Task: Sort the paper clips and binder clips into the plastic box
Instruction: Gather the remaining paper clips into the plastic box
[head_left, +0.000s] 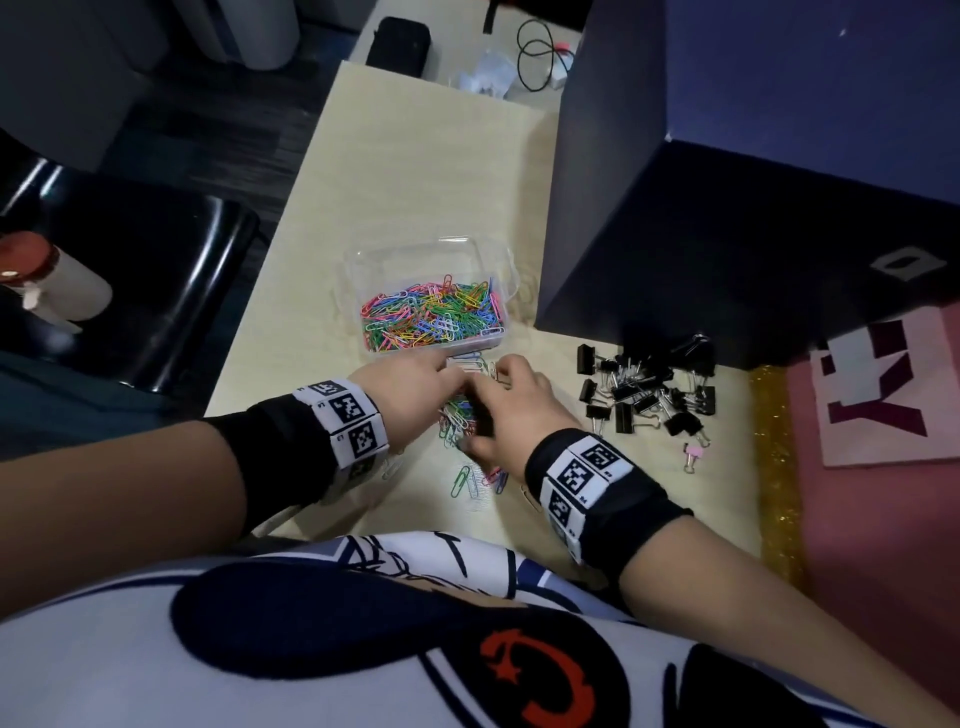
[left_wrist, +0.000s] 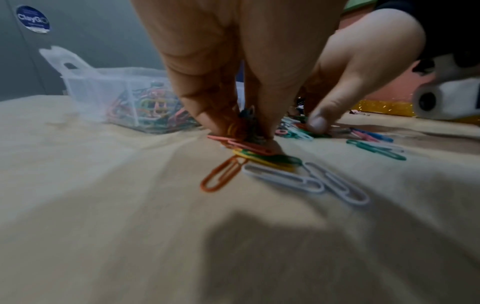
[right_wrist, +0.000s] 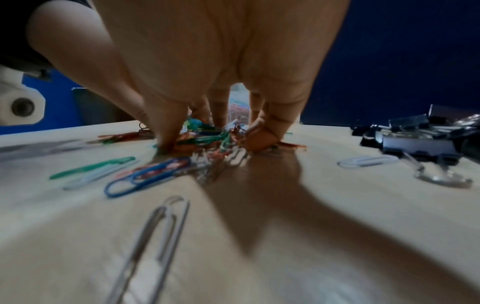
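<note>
Pale wooden desk (head_left: 415, 171), dark blue partition (head_left: 779, 130) at 2 o'clock. Head view: clear plastic box (head_left: 363, 270) at 12 o'clock, holding multicoloured paper clips (head_left: 431, 317); black binder clips (head_left: 644, 389) heaped at 3 o'clock. Left wrist view: left hand (left_wrist: 233, 61) pinches a loose clip cluster (left_wrist: 249, 148). Right wrist view: right hand (right_wrist: 221, 61), fingers curled, gathering clips; grasp blurred.

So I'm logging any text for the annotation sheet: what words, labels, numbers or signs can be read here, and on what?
"ClayGo": blue round sticker on the grey wall; the smaller print on it is too blurred to read.
Large maroon letters on the pink-and-white sheet: cut off by the dark box, not readable as a word.
Black-and-white square marker codes on the left wristband and right wristband: patterns; the tiny characters beside them are too small to read.
</note>
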